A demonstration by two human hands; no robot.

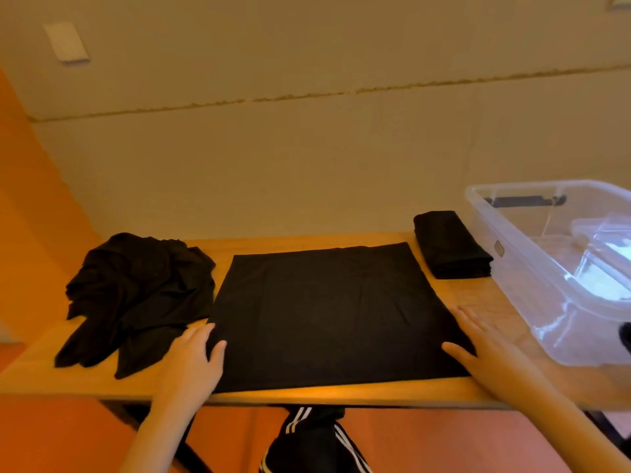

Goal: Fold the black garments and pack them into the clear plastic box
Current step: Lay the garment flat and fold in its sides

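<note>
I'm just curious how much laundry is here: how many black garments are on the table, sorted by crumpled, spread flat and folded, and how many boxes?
Crumpled black garment: 1
Black garment spread flat: 1
Folded black garment: 1
Clear plastic box: 1
Total: 4 things, 3 of them garments

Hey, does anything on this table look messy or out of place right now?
Only the crumpled black pile at the table's left end, unfolded, one end trailing toward the front edge. The flat garment and folded stack look tidy; the clear box sits tilted.
</note>
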